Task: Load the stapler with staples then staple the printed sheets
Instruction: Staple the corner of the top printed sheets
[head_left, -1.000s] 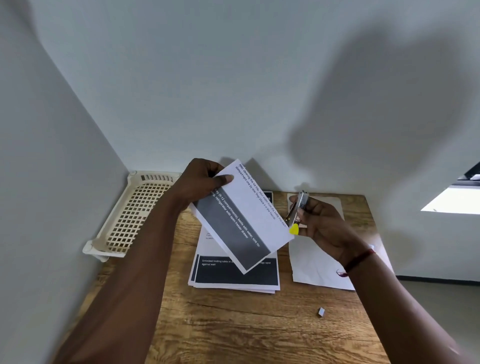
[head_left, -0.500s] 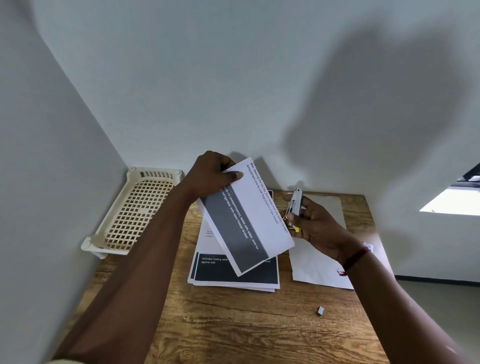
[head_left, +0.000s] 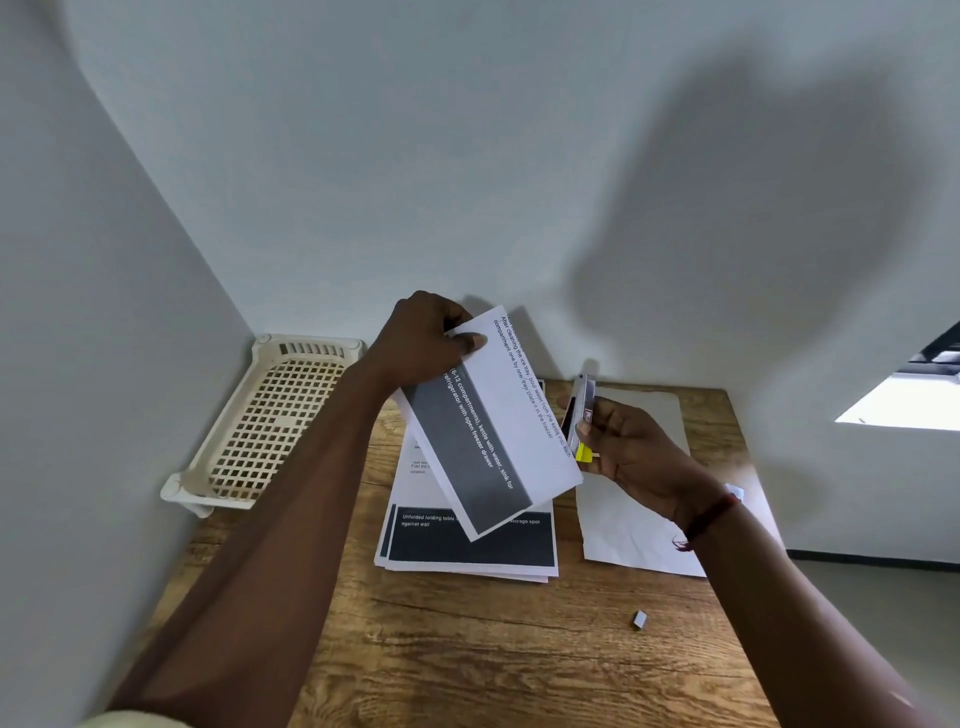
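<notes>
Head view shows the left hand (head_left: 426, 338) raised above the table, its fingers curled round the upper left corner of the held sheets (head_left: 498, 426), with the thumb pressed flat on the top face. These sheets carry lines of print and a dark grey band, and they hang tilted, the lower end pointing toward the person. The right hand (head_left: 628, 447) grips the stapler (head_left: 582, 410), fingers wrapped round its body. The stapler stands nearly upright, silver with a yellow piece at its lower end, just beside the right edge of the held sheets; whether it touches the paper cannot be told. A red thread (head_left: 706, 519) circles the right wrist.

Under the held sheets a stack of printed sheets (head_left: 467, 540) lies flat on the wooden table (head_left: 493, 649). To its right, below the right hand, lies a blank white sheet (head_left: 623, 530). A small grey block (head_left: 640, 619) sits alone on the wood nearer the person. At the table's far left corner, against the wall, rests a cream lattice tray (head_left: 270, 415).
</notes>
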